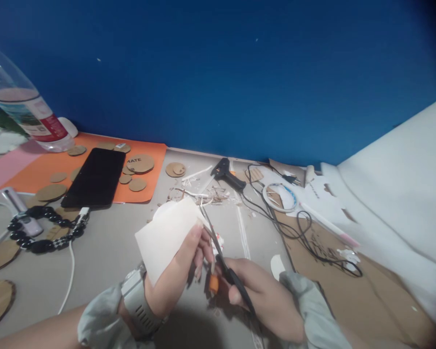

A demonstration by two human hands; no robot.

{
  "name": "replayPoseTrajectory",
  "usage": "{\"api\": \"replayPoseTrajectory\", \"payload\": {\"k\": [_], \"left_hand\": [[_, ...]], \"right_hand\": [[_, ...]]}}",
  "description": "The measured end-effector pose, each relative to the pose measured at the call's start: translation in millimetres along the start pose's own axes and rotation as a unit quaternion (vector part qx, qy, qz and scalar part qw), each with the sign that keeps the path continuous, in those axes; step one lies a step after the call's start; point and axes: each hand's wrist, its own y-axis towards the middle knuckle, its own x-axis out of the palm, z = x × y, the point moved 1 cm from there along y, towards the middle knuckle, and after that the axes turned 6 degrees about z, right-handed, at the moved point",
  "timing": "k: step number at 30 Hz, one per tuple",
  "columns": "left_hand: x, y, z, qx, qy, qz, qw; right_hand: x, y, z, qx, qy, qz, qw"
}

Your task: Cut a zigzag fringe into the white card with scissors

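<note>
Paper (166, 236) in left grip (179, 266); disc (141, 165) reads "MATE".

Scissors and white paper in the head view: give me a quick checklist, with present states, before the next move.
1. White paper gripped by the left hand: ok.
2. Scissors held in the right hand: ok.
3. Left fingers well away from the blades: not ok, they are right beside them.
4. Paper edge between the blades: cannot tell.
5. Glue gun apart from both hands: ok, it lies beyond them on the table.
6. Glue gun powered off: cannot tell.
</note>
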Motion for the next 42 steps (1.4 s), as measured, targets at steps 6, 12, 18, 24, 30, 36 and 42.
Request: {"api": "replayPoseTrajectory", "payload": {"k": [6,12,18,24,30,36,42], "left_hand": [[0.7,0.9,0.0,-0.007,0.001,0.002,1.0],[-0.7,-1.5,1.6,-0.001,0.011,0.01,1.0],[-0.5,-1.4,2.6,-0.005,0.014,0.01,1.0],[0.2,-0.1,2.4,-0.005,0.016,0.009,1.0],[-0.1,0.3,0.6,-0.004,0.007,0.004,1.0],[-0.7,-0.3,-1.6,-0.005,0.004,-0.003,1.0],[-0.8,0.0,0.4,0.005,0.0,-0.005,1.0]], "right_hand": [[-0.1,-0.6,2.8,0.005,0.0,-0.006,1.0],[-0.5,-0.9,1.6,0.017,0.007,-0.009,1.0],[-0.7,-1.6,0.7,0.021,0.01,-0.009,1.0],[-0.7,-0.3,2.2,0.024,0.012,-0.01,1.0],[-0.5,-0.4,-0.5,0.027,-0.005,0.0,1.0],[-0.7,-1.6,-1.2,0.034,-0.009,0.006,0.999],[-0.2,-2.3,-0.4,0.046,-0.008,0.002,0.999]]}}
